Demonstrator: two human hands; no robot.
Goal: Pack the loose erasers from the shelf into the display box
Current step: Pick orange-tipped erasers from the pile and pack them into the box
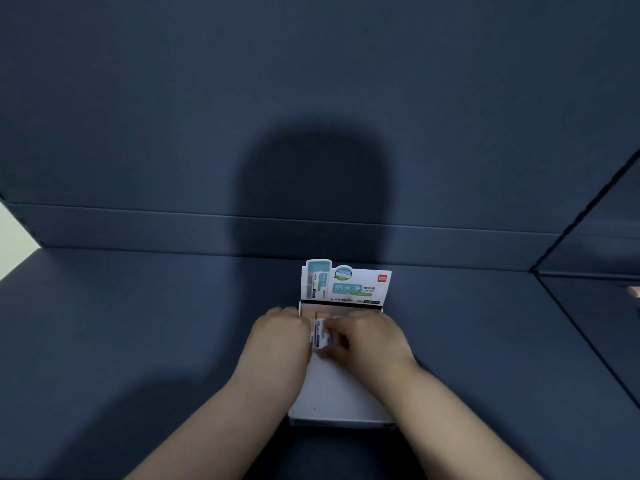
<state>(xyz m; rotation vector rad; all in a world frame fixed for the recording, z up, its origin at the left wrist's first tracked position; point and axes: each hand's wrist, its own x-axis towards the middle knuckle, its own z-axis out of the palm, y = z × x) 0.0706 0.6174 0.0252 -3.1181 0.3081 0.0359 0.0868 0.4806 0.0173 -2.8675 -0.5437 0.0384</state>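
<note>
Two hands meet at the back of the box: the right hand [372, 336] has its grip closed on a small clump of erasers [320, 332], fingers curled round their right side. The left hand [282, 336] has its fingers curled against their left side, so its grip seems to be on the same clump. The fingertips are hidden, so how firmly either holds cannot be told.

The erasers stand on end inside the box [341, 393], close to its rear left corner and just below the printed header card [349, 287]. They look like two or three wrapped pieces pressed together, but blur keeps the count uncertain.

Most of the box floor in front of them shows bare white, so the packing looks to be at an early stage, with only the first row begun. The box itself sits on the dark blue shelf [138, 323], near its back wall.

No loose erasers show anywhere on the shelf. Any that remain may lie out of view or under the forearms. How many are left cannot be judged, but the room in the box suggests a good deal of filling is still to do.
</note>
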